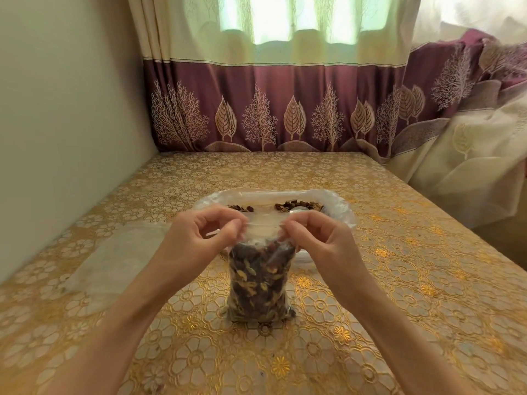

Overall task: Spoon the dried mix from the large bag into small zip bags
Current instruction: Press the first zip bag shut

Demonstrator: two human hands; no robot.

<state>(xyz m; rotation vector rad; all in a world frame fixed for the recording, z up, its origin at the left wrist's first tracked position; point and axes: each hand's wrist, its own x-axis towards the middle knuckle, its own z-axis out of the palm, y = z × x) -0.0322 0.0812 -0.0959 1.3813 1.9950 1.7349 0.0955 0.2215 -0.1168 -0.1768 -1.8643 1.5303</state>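
Pinching small zip bag [261, 283], both hands; large bag [339, 206] behind.

I see both hands, left [199, 238] and right [322, 240], pinching the top of a filled zip bag [261, 283] standing on the bench [399, 280], large bag [336, 206] behind.

Near edge of table [328, 352] is open on both sides of the small bag [261, 283], which stands upright dead centre. Big bag [339, 209] sits just behind it, mouth open, blocking a straight reach to the back. Left hand [196, 238] and right hand [319, 240] both pinch the small bag's top, closing the gap above it. Flat clear bags [119, 258] cover the left side. Wall [57, 124] hems the left, curtain [285, 109] the back and right rear.
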